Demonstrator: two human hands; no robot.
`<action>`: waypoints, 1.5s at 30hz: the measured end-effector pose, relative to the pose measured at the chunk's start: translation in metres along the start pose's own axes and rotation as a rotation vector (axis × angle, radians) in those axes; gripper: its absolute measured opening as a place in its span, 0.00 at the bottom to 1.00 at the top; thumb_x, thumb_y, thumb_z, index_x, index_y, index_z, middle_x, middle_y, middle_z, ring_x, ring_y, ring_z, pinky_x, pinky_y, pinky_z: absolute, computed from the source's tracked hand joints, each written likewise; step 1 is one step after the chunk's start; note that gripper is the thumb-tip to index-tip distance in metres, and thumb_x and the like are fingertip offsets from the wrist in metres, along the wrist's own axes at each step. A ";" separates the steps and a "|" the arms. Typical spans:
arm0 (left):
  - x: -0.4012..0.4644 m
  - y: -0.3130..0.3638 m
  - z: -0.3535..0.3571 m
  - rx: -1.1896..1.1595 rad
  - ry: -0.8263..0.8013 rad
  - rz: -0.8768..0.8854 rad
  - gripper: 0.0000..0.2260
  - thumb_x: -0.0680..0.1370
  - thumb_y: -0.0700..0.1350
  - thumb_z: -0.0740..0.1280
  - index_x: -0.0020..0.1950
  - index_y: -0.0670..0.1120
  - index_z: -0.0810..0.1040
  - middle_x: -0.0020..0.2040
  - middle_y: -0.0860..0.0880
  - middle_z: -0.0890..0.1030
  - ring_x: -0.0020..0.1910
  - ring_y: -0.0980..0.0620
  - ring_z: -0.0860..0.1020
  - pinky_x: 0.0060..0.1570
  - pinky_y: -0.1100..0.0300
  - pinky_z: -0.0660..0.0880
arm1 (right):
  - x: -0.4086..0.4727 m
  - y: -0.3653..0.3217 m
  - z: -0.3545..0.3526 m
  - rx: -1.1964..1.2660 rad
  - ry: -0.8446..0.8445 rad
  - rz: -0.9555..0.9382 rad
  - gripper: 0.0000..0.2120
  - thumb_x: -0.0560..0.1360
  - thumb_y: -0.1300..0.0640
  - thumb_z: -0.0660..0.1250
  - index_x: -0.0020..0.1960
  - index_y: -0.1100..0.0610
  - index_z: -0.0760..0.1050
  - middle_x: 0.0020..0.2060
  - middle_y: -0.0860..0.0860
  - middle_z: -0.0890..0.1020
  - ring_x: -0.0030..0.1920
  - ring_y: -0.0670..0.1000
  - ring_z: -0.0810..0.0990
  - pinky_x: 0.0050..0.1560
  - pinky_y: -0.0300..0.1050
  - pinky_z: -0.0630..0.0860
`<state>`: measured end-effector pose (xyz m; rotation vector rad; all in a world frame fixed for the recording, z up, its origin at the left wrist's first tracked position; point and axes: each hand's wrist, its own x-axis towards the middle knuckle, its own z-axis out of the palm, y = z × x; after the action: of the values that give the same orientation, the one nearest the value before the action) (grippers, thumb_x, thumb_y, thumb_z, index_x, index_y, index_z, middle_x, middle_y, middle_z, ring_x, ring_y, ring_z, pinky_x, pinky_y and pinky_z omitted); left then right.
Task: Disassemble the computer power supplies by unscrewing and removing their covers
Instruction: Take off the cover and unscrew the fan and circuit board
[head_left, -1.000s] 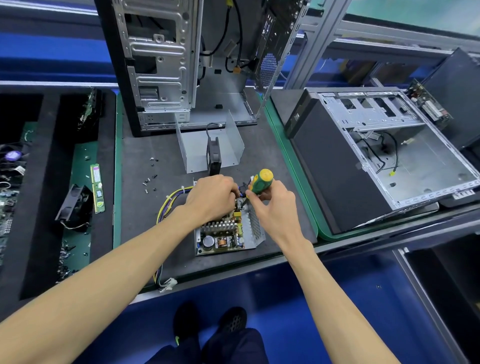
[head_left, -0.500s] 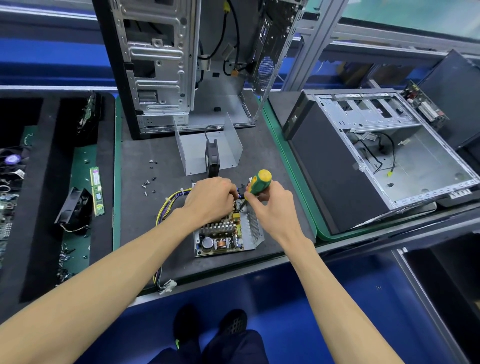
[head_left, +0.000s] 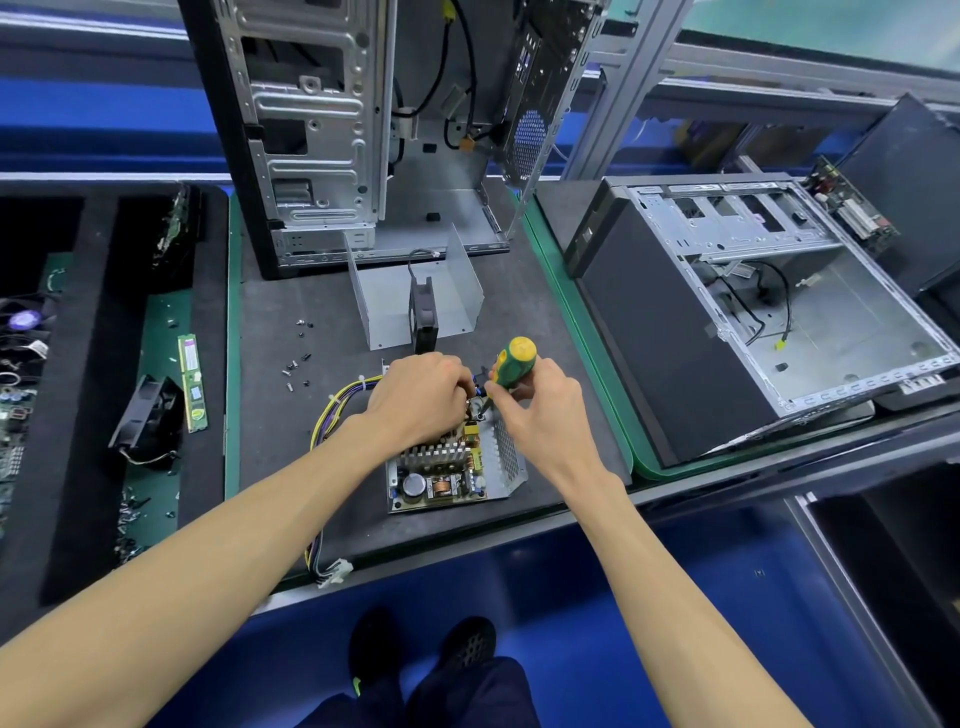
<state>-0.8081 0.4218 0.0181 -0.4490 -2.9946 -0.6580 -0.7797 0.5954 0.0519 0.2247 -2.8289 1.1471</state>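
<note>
Little change since a second ago: both hands stay over the far end of the opened power supply (head_left: 457, 470); the screwdriver (head_left: 511, 364) handle has tipped slightly more upright.

Far left, 9 o'clock: black foam tray (head_left: 98, 322) holding a RAM stick (head_left: 193, 383) and a loose fan (head_left: 148, 415). Loose screws (head_left: 298, 358) lie on the grey mat (head_left: 291, 415) at 10 o'clock of the supply. Yellow and purple cable bundle (head_left: 327, 421) trails off the supply's left side toward the table edge.

Left hand (head_left: 421, 397): fingers curled down onto the supply's far end (what they grip is hidden). Right hand (head_left: 540, 410): pinching the green-and-yellow screwdriver, tip down into the supply between the two hands.

At 12 o'clock of the hands: removed U-shaped metal cover (head_left: 384, 296) with a black fan (head_left: 423, 312) standing in it; behind, an upright tower case (head_left: 311, 130). At 3 o'clock, a second case (head_left: 675, 338) lying on its side, open.
</note>
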 end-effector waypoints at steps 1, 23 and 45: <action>0.000 0.000 0.000 -0.003 -0.003 -0.004 0.14 0.75 0.43 0.60 0.50 0.52 0.85 0.49 0.54 0.84 0.51 0.50 0.80 0.41 0.56 0.71 | 0.000 0.001 0.000 0.008 -0.005 0.005 0.06 0.78 0.54 0.74 0.50 0.51 0.77 0.46 0.54 0.82 0.46 0.52 0.82 0.49 0.52 0.81; 0.001 0.000 -0.001 -0.004 -0.004 -0.006 0.14 0.75 0.43 0.60 0.49 0.52 0.85 0.48 0.53 0.84 0.50 0.49 0.80 0.42 0.55 0.74 | 0.001 0.000 -0.002 0.021 -0.010 0.009 0.08 0.78 0.53 0.74 0.50 0.48 0.74 0.47 0.54 0.82 0.47 0.52 0.83 0.51 0.51 0.82; -0.002 0.002 -0.005 -0.020 -0.014 -0.005 0.14 0.76 0.43 0.60 0.51 0.52 0.85 0.50 0.54 0.84 0.52 0.50 0.80 0.44 0.56 0.72 | 0.005 -0.004 -0.002 -0.052 -0.018 0.025 0.06 0.78 0.53 0.73 0.50 0.53 0.78 0.46 0.53 0.81 0.46 0.52 0.81 0.48 0.49 0.80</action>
<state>-0.8061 0.4207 0.0236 -0.4487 -3.0059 -0.6893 -0.7842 0.5937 0.0569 0.1973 -2.8807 1.0805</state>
